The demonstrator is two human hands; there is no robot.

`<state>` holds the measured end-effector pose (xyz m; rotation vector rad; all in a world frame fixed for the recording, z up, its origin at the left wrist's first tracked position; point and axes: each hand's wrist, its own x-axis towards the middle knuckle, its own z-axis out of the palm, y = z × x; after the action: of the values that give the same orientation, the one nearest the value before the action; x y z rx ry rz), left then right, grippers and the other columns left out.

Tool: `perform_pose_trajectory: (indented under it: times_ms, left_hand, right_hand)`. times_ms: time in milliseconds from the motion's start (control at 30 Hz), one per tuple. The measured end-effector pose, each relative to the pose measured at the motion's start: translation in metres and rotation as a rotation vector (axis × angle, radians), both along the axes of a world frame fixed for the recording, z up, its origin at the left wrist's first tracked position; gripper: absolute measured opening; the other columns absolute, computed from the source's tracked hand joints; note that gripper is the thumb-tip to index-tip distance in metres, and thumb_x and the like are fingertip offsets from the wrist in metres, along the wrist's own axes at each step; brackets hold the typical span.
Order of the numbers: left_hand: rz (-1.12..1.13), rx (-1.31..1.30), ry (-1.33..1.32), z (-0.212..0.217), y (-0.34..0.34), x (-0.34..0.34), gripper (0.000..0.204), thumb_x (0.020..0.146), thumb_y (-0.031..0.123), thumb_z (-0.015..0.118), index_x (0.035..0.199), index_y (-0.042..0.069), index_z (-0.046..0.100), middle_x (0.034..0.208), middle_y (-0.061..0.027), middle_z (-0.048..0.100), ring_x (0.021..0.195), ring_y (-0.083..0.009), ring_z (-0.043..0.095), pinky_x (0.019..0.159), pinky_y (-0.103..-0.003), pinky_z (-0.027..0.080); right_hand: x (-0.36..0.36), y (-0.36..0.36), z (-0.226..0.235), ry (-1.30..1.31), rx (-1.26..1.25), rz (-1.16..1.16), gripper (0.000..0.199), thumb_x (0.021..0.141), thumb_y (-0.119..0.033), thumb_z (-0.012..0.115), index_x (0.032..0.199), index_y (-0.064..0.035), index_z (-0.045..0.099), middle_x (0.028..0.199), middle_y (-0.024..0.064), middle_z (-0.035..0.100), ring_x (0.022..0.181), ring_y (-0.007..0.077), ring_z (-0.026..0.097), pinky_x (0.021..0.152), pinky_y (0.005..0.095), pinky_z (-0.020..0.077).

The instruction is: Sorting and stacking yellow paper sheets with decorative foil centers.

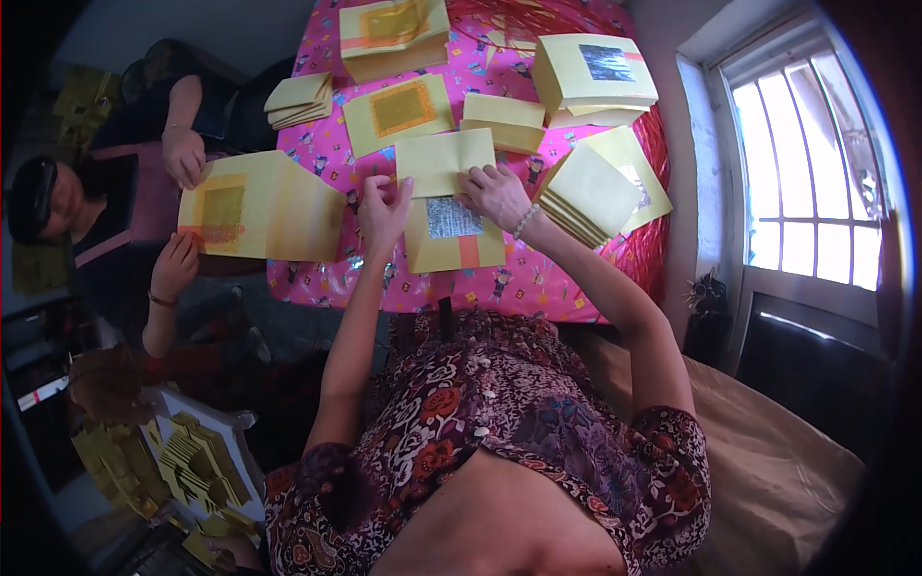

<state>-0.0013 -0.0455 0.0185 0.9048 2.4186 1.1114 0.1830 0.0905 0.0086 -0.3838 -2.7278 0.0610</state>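
On the pink patterned tablecloth (499, 283) lies a yellow paper sheet (453, 245) with a silver foil square and an orange strip. Its upper part (442, 158) is folded over toward me. My left hand (382, 206) pinches the fold's left edge. My right hand (495, 192), with a bead bracelet on the wrist, presses on the fold's right edge. Both hands grip the same sheet.
A stack of folded yellow sheets (588, 197) lies right of my hands. More stacks (399, 108) (594, 77) (392, 34) cover the far table. At the left another person's hands (182, 158) hold a large yellow sheet (259, 206). A window (816, 182) is at the right; folded papers (197, 466) pile on the floor.
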Motion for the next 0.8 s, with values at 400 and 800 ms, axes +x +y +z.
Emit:
perform_pose_trajectory:
  times_ms: [400,800]
  left_hand:
    - [0.002,0.432,-0.632,0.011,0.009,0.013,0.046,0.092,0.005,0.059,0.131,-0.001,0.034,0.114,-0.0157,0.061,0.088,-0.0155,0.063,0.061,-0.025,0.057]
    - [-0.371,0.462,-0.677,0.034,-0.02,0.092,0.045,0.092,0.009,0.062,0.132,0.002,0.041,0.106,-0.0101,0.065,0.089,-0.012,0.063,0.079,-0.025,0.051]
  right_hand:
    - [0.011,-0.018,0.036,0.363,-0.398,-0.482,0.052,0.084,-0.033,0.07,0.128,-0.0107,0.055,0.117,0.0186,0.051,0.112,0.0373,0.047,0.096,0.045,0.0409]
    - [0.157,-0.046,0.032,0.872,-1.518,-0.595,0.028,0.094,-0.008,0.058,0.12,-0.0005,0.049,0.106,0.0097,0.065,0.095,0.0145,0.063,0.082,0.0282,0.0519]
